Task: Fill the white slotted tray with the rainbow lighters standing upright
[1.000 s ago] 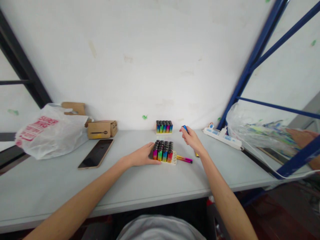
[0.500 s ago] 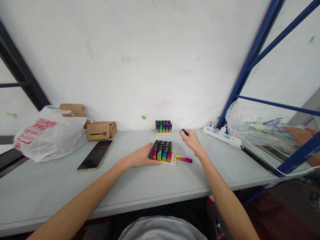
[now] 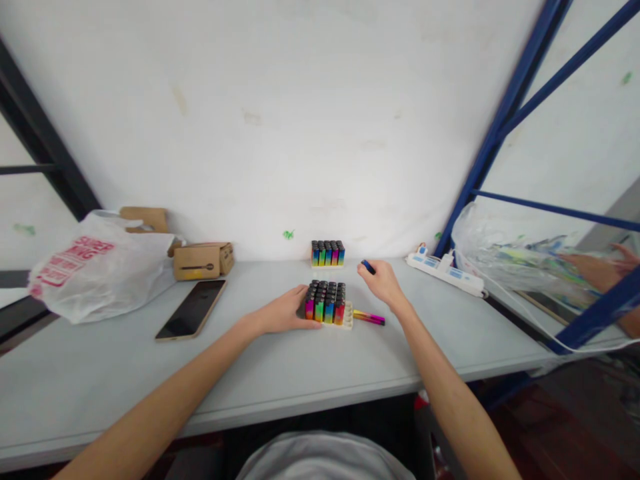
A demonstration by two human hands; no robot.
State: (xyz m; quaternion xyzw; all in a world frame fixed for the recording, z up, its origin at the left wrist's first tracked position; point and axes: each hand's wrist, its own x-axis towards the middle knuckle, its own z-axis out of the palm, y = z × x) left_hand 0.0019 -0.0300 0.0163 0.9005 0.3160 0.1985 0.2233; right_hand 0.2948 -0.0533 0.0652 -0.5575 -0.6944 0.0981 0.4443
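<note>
My left hand [image 3: 286,311] wraps round the left side of a white tray [image 3: 349,316] holding several upright lighters [image 3: 325,308] with black tops and rainbow-coloured bodies. Bare slots show at the tray's right end. Raised to the right of the tray, my right hand [image 3: 383,280] is closed on a dark blue lighter [image 3: 369,267], which sticks out past the fingers. Between the tray and my right forearm lie loose lighters [image 3: 370,319] in yellow and magenta, on their sides. Farther back, near the wall, stands a second tray of lighters [image 3: 328,254].
At left are a phone [image 3: 191,310], a small cardboard box [image 3: 203,261] and a white plastic bag [image 3: 103,267]. A power strip [image 3: 447,274] lies at right by the blue frame [image 3: 493,137]. Beyond it are clear plastic wrapping [image 3: 500,257] and another person's hand [image 3: 593,272].
My right hand has shifted very slightly, still with the blue lighter in it. My left hand stays on the tray. At far right, the other person's hands have moved.
</note>
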